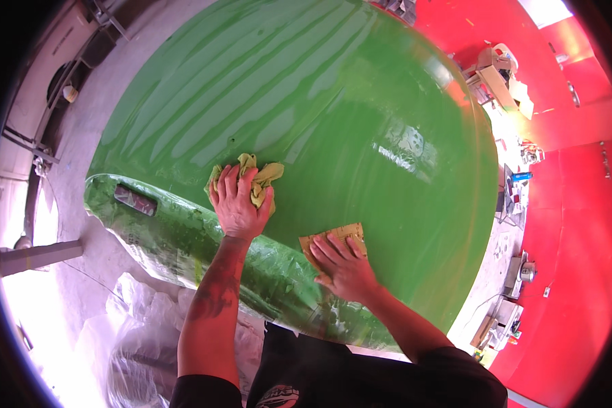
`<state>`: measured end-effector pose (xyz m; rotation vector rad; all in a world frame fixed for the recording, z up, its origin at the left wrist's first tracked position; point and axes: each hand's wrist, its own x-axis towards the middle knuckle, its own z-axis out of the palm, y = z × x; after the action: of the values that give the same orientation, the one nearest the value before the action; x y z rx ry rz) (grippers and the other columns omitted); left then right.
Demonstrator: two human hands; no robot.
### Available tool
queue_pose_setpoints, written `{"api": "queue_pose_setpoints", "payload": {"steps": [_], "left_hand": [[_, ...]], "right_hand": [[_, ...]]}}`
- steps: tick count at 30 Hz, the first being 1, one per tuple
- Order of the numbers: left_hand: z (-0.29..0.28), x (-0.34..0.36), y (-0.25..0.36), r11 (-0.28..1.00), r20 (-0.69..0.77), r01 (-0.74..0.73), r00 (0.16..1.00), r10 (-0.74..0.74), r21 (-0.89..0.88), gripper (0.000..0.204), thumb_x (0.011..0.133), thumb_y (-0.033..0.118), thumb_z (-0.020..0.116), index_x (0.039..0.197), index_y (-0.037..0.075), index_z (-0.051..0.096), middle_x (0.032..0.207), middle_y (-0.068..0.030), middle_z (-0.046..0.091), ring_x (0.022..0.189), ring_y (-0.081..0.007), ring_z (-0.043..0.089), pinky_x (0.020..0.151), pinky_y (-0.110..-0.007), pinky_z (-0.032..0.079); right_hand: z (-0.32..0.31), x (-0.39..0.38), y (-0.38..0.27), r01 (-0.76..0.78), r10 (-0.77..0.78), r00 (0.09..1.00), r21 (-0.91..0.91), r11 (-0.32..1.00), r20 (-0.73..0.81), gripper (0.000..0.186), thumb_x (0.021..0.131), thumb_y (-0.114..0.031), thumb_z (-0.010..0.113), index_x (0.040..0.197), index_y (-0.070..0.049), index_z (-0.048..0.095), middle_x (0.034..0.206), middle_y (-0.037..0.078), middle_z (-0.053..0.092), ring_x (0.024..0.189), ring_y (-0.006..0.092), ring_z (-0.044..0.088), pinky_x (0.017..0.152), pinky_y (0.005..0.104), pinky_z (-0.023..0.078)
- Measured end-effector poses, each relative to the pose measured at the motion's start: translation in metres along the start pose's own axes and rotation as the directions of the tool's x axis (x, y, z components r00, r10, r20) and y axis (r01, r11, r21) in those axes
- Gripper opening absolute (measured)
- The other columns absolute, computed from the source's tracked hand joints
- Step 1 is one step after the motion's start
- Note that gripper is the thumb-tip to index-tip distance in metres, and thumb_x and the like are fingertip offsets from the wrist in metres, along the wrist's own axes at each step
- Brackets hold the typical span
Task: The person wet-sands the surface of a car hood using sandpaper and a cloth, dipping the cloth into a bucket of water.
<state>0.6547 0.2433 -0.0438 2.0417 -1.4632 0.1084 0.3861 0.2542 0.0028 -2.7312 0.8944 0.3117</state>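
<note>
My left hand (239,200) holds a crumpled yellow cloth (266,175) against a large, curved green painted panel (428,217), its fingers bent over the bunched fabric. To the right and a little lower, my right hand (340,262) presses a square of tan abrasive paper (353,228) onto the same surface, fingers laid across it. Pale wet streaks run diagonally over the upper left of the panel. Along its near edge, a rounded, darker green strip with a small rectangular recess (134,200) looks wet or filmy.
Clear plastic sheeting (115,340) lies below the panel at left, near a grey bar (41,256) and concrete floor (98,102). At right, cardboard boxes (496,78), tools and small items (520,177) line a red wall (571,224).
</note>
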Motion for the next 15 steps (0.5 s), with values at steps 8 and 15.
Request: {"api": "queue_pose_setpoints", "payload": {"steps": [8, 15], "left_hand": [[0.004, -0.004, -0.001, 0.999, -0.049, -0.033, 0.998, 0.033, -0.003, 0.049, 0.084, 0.040, 0.066, 0.125, 0.018, 0.053, 0.128, -0.0111, 0.050, 0.125, -0.0358, 0.044, 0.105, -0.056, 0.030], [-0.001, 0.000, 0.000, 0.999, -0.035, -0.025, 0.999, 0.026, 0.020, 0.050, 0.084, 0.041, 0.065, 0.126, 0.017, 0.052, 0.129, -0.0121, 0.050, 0.126, -0.0361, 0.044, 0.105, -0.055, 0.029]], "right_hand": [[-0.051, 0.167, 0.191, -0.250, 0.217, 0.869, -0.016, 0.968, -0.444, 0.055, 0.099, -0.042, 0.043, 0.146, -0.012, 0.041, 0.154, 0.007, 0.036, 0.141, 0.0296, 0.032, 0.113, 0.0486, 0.027], [-0.002, 0.047, 0.036, -0.245, 0.250, 0.949, 0.049, 0.968, -0.194, 0.065, 0.096, -0.042, 0.052, 0.149, -0.010, 0.034, 0.156, 0.009, 0.030, 0.143, 0.0310, 0.027, 0.116, 0.0507, 0.021]]}}
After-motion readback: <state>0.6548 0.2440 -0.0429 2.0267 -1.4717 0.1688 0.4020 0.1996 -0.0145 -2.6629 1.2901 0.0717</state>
